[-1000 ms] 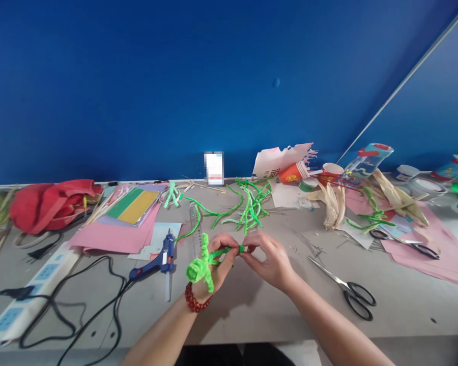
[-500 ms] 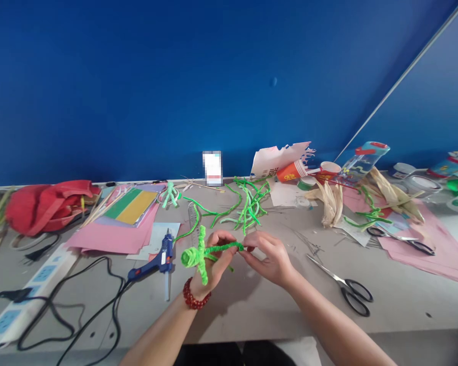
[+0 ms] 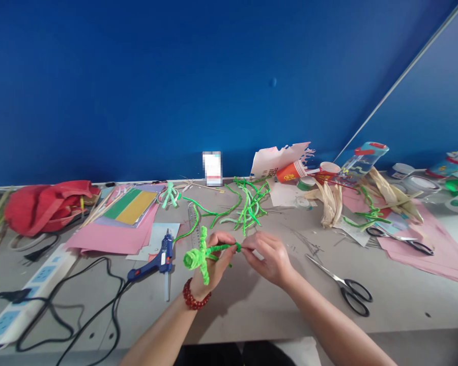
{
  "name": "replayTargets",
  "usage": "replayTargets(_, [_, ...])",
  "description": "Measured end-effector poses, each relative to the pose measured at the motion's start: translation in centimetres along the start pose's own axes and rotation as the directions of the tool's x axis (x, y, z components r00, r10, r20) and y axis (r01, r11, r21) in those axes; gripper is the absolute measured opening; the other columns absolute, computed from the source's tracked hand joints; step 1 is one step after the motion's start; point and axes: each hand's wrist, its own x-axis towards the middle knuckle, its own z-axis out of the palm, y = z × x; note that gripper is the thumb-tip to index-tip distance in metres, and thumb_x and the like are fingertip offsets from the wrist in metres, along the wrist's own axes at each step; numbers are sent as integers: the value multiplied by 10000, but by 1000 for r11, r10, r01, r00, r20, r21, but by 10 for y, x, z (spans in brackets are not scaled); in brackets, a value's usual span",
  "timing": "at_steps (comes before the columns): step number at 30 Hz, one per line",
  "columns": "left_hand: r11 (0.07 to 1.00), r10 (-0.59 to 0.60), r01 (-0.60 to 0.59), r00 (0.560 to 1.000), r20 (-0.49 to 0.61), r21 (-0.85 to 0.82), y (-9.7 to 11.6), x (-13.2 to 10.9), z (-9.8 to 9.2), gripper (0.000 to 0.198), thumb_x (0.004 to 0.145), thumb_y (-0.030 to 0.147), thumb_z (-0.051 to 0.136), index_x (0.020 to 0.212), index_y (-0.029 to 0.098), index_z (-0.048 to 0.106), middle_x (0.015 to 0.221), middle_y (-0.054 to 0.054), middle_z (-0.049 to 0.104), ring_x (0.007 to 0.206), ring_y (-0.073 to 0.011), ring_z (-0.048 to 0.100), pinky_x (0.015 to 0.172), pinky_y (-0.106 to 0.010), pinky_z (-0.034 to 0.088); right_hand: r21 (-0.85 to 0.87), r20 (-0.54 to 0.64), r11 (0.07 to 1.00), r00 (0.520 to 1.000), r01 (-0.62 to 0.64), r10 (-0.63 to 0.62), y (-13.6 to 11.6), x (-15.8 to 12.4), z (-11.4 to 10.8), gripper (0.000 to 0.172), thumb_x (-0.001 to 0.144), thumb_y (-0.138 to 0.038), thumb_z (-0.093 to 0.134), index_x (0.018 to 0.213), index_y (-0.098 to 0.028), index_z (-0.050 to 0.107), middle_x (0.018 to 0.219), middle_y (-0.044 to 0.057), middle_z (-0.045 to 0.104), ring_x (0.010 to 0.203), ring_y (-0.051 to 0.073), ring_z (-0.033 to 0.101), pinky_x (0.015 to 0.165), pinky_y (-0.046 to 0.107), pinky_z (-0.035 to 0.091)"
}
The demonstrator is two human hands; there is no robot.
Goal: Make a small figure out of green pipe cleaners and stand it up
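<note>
The left hand (image 3: 217, 262) is clamped around a bright green fuzzy pipe-cleaner figure (image 3: 203, 256), fingers curled about its stem, with its tight coiled end and upright twisted stalk sticking out past the thumb side. One long green arm of the figure runs across from the left hand towards the right hand (image 3: 270, 259), whose fingertips (image 3: 246, 245) pinch its far tip, so the hands are close together and joined by that arm. A red beaded bracelet (image 3: 193, 300) circles the left wrist. Just beyond the left hand lies a clear ruler (image 3: 193, 223), and just beside it, on the far side from the right hand, a blue-and-black hot glue gun (image 3: 152, 262) rests on the grey tabletop (image 3: 236, 310). Well beyond the right hand is a loose heap of green pipe cleaners (image 3: 250, 206), while long steel scissors with black looped handles (image 3: 345, 290) lie off to its side, near the right forearm
</note>
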Motion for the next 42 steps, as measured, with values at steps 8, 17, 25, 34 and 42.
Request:
replayTargets(8, [992,-60,63,998,25,-106,2,0,1,132,859,295,636,811,194,568,800,-15,588,689,-134,584,582,-240,485,-69,48,996,997,62,-59,1,-2,-3,131,889,-164,587,1013,-205,579,861,73,713,749,190,631,666,305,512])
replayTargets(17, [996,-25,28,999,38,-83,2,1,0,116,874,275,624,813,196,565,818,-21,593,708,-142,592,604,-256,493,-41,11,998,998,56,-56,2,-4,1,144,896,-152,598,1029,-207,591,854,70,725,740,181,648,665,295,526])
replayTargets(25, [987,156,-156,988,15,22,2,0,1,46,881,222,607,846,250,620,884,-59,654,859,-201,641,703,-330,547,175,-23,983,998,-55,60,0,-2,3,72,888,-147,609,920,-212,610,791,51,687,726,168,652,667,287,525])
replayTargets(34, [970,231,-237,969,82,63,7,2,-1,85,890,263,593,831,268,655,799,-50,682,742,-197,640,672,-342,514,460,127,801,921,-384,368,0,-8,4,144,905,-298,630,821,-183,603,704,24,638,646,138,603,594,260,493])
replayTargets(42, [963,249,-260,960,124,78,10,4,-3,111,895,316,584,834,284,670,810,-55,713,713,-194,642,659,-336,507,659,279,511,811,-551,514,-1,-6,5,250,799,-372,755,796,-174,602,698,-7,607,562,111,618,525,228,517])
